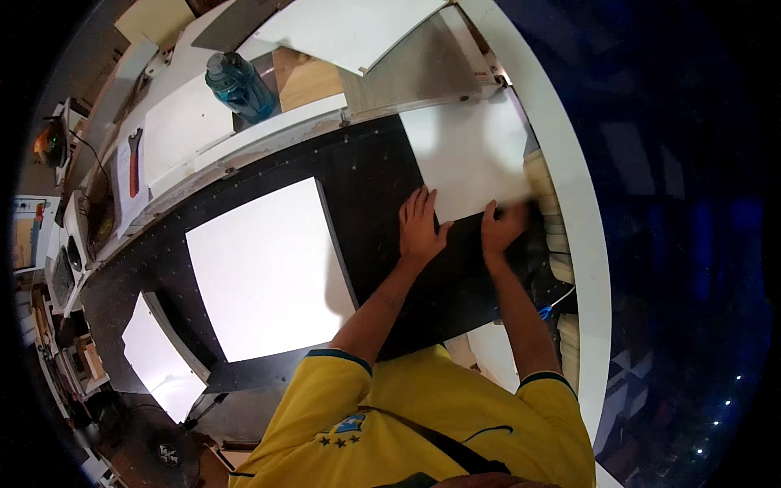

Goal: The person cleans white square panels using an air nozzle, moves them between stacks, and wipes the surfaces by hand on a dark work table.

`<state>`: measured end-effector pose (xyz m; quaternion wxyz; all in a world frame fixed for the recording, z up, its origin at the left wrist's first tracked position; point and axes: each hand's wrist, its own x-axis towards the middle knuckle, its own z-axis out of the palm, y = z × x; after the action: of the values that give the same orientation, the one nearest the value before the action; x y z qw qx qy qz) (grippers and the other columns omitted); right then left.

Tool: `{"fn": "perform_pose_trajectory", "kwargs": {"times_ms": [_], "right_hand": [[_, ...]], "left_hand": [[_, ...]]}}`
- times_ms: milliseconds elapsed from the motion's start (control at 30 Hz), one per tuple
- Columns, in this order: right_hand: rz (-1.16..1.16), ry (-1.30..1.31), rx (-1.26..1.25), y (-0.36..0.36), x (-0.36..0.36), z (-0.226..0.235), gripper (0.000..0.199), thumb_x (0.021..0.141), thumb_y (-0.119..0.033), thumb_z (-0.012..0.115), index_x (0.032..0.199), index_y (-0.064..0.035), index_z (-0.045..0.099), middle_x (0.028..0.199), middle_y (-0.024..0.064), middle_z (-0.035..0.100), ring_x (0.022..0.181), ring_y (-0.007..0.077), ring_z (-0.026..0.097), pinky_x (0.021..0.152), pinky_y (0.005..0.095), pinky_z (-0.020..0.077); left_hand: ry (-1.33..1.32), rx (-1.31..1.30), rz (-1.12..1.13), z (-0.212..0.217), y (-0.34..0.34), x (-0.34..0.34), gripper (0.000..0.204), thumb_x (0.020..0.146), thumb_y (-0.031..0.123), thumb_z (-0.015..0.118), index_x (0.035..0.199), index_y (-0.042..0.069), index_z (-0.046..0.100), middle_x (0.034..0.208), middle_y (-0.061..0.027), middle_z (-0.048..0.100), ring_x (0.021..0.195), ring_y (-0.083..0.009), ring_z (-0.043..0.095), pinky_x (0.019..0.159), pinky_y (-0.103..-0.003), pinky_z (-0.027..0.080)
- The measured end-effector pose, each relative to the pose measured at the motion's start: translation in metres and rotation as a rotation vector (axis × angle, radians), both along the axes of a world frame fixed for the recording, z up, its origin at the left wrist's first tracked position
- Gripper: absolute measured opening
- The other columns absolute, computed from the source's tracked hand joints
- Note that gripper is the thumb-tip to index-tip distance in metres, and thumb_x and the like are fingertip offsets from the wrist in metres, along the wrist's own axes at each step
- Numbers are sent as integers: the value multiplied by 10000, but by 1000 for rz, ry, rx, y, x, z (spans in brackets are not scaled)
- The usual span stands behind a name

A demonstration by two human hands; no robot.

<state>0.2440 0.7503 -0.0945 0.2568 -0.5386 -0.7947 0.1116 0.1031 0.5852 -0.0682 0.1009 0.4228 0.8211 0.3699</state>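
Here, in the head view, three white panels lie on the black worktable (366, 171). The left hand (420, 228) rests flat, fingers spread, on the near edge of the white panel (468, 150) at one o'clock; the blurred right hand (503, 226) curls over that edge. A blue water bottle (238, 84) lies at eleven o'clock.

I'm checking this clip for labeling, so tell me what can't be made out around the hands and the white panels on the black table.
- Right hand: fingertips motion-blurred in the head view; its grip on the white panel cannot be told.
- Left hand: lies flat, hiding the panel edge below.
- Stacked pale pieces: smeared, bent by the fisheye rim; count unclear.
- Blue object: mostly hidden behind the right forearm.
- Red-handled tool: too small to identify.
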Motion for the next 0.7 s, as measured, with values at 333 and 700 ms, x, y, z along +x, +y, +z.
{"fn": "perform_pose_trajectory", "kwargs": {"times_ms": [333,700], "right_hand": [[206,240,27,-47,32,-4,566,1021,-235,644,1509,27,528,1577,248,496,1475,431,434,1215,579,327],[589,-112,-45,-324,146,26,564,992,-185,635,1538,-112,509,1645,165,406,1525,389,345,1258,608,209]], "left_hand": [[9,-14,110,13,-2,11,861,901,308,833,1570,-14,397,1603,-246,433,1516,-434,372,1247,-591,289],[-409,-224,-722,84,-226,77,574,959,423,701,1328,-10,626,1297,-275,665,1265,-448,612,1045,-494,520]]}}
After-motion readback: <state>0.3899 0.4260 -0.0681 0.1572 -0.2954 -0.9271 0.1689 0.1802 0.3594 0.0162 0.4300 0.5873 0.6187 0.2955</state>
